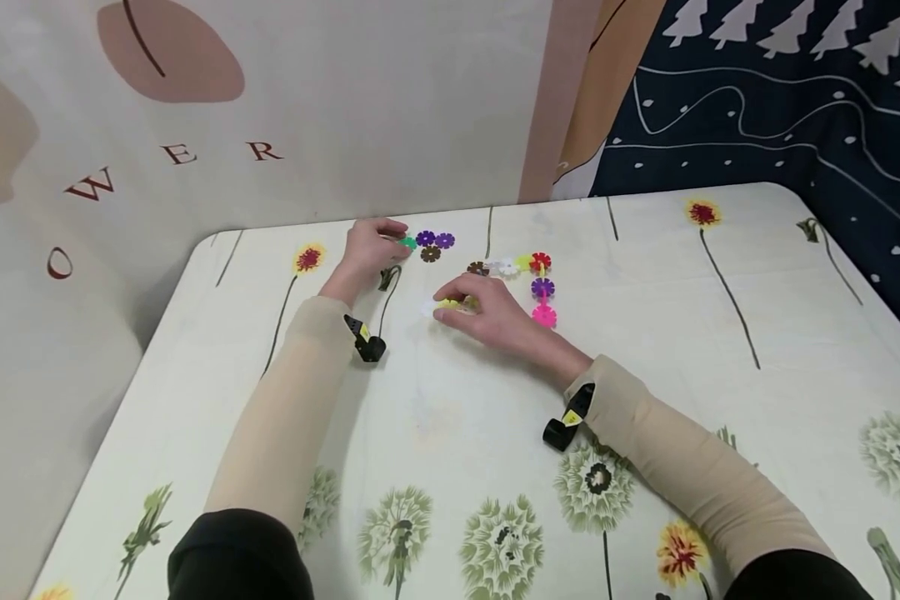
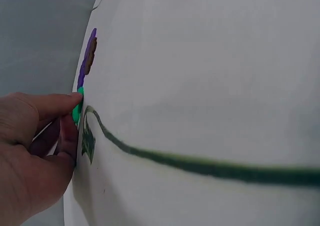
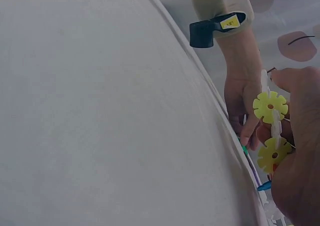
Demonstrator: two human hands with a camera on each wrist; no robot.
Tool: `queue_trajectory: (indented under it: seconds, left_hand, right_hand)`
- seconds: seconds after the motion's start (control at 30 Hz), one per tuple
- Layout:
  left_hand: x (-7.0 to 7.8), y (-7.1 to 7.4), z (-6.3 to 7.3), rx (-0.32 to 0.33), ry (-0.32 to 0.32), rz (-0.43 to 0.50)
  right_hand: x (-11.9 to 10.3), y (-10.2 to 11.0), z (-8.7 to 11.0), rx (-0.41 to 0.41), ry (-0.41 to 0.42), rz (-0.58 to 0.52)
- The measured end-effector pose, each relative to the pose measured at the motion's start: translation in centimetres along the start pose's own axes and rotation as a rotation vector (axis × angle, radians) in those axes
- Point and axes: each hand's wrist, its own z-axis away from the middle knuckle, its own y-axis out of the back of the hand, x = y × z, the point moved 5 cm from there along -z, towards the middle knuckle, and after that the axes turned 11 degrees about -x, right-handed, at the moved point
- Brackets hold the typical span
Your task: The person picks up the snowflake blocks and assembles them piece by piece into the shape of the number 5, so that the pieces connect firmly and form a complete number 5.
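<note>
At the far edge of the table, my left hand (image 1: 371,252) pinches a green snowflake disc (image 2: 77,112) between thumb and fingers. Right beside that disc lie two purple discs (image 1: 444,241) and a brown disc (image 1: 431,254), flat on the cloth. My right hand (image 1: 495,315) holds a chain of interlocked plastic discs by a stretch with yellow discs (image 3: 270,107) and white discs standing edge-on between them. Behind and right of this hand, brown, white and yellow discs run to a red disc (image 1: 541,262), then purple (image 1: 543,288) and pink (image 1: 543,316). The hand hides part of the chain.
A white cloth (image 1: 435,417) printed with dandelions and other flowers covers the table. Behind it hangs a pale curtain (image 1: 390,108) with lettering, and a dark tree-patterned cloth (image 1: 757,117) at the right. Both wrists wear black cameras (image 1: 567,421).
</note>
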Motion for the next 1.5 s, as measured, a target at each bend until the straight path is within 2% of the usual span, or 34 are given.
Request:
queue_trajectory:
  seconds: [0.13,0.4,0.6,0.77,1.13,1.33,1.5]
  left_hand:
    - [-0.1,0.2,0.2,-0.035,0.016,-0.033]
    - [0.5,0.5,0.9,-0.165,0.017,-0.160]
    - [0.1,0.6,2.1,-0.238,0.032,-0.176]
    - [-0.5,0.3,3.2,-0.297,0.018,-0.082]
    - [-0.6,-0.4,5.4,-0.417,-0.017,0.280]
    - [-0.4,-1.0,6.2,-0.485,-0.038,0.380]
    - [-0.3,-1.6,6.7,-0.479,-0.060,0.428]
  right_hand:
    - [-0.2,-0.1,-0.2,-0.012,-0.002,0.032]
    - [-0.5,0.1,-0.2,-0.020,-0.011,0.093]
    - [-0.6,0.2,-0.1,-0.026,-0.007,0.112]
    - [-0.4,0.5,0.2,-0.022,-0.021,0.133]
    - [-0.3,0.8,0.4,0.003,-0.011,0.130]
    - [-0.4,0.9,0.5,0.024,0.023,0.125]
    - [-0.2,1.0,0.5,0.031,-0.006,0.127]
